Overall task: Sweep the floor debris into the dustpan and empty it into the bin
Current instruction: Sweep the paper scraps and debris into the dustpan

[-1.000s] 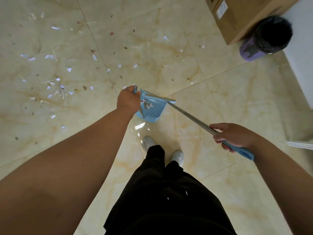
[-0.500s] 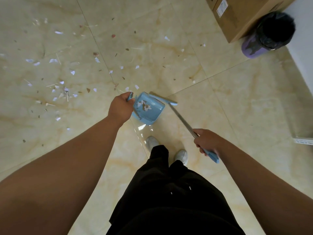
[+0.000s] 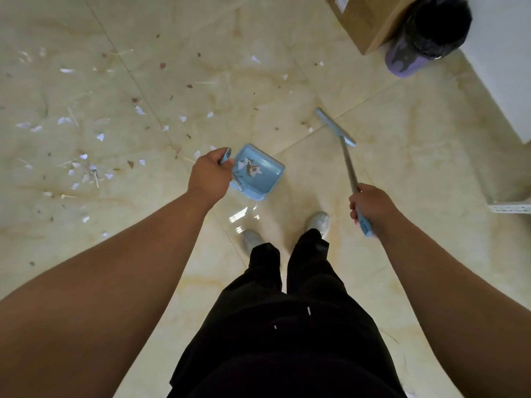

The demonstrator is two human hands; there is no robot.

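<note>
My left hand (image 3: 211, 175) grips the handle of a light blue dustpan (image 3: 260, 175), held above the floor in front of my feet, with a few scraps of paper and brown bits lying in it. My right hand (image 3: 370, 205) is closed around the blue grip of a broom (image 3: 349, 168) with a metal shaft. Its narrow blue head (image 3: 334, 126) rests on the tiles to the right of the pan. White paper scraps and brown debris (image 3: 86, 168) lie scattered over the floor on the left and ahead. The purple bin (image 3: 402, 63) with a black liner stands at the upper right.
A cardboard box (image 3: 365, 21) sits beside the bin at the top right. A white wall or cabinet (image 3: 505, 67) runs along the right edge. My two white shoes (image 3: 317, 221) stand on the glossy beige tiles just below the dustpan.
The broom head has swung away from the dustpan to the right and now points toward the bin. The dustpan stayed in my left hand, its mouth turned more to the right.
</note>
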